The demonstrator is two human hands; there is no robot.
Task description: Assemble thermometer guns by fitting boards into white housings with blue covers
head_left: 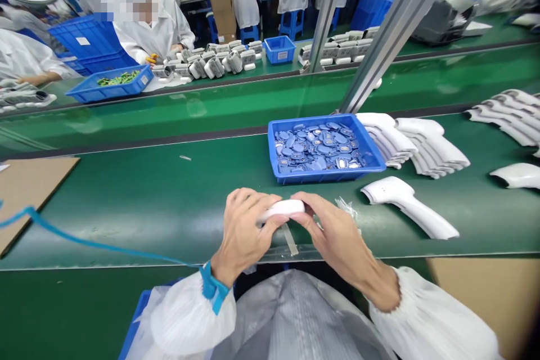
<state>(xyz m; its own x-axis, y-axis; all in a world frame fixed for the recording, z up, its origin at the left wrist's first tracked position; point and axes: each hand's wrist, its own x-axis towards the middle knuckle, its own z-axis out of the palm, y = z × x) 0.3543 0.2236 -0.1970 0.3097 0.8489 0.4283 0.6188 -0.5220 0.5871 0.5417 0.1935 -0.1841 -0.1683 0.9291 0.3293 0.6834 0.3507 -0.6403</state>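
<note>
Our left hand [242,236] and right hand [337,242] gripped a white plastic piece [282,209] between them, just above the green table [126,225]. Ahead sat a blue tray [324,175] of small blue parts [316,147], and a white gun-shaped housing [405,205] lay near the right hand.

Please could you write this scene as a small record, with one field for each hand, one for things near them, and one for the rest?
Left hand: holds a white plastic piece at one end
Right hand: holds its other end
Things: blue plastic tray of blue parts ahead; white pistol-shaped housing to the right
Rest: green workbench; co-worker in white across the line
</note>
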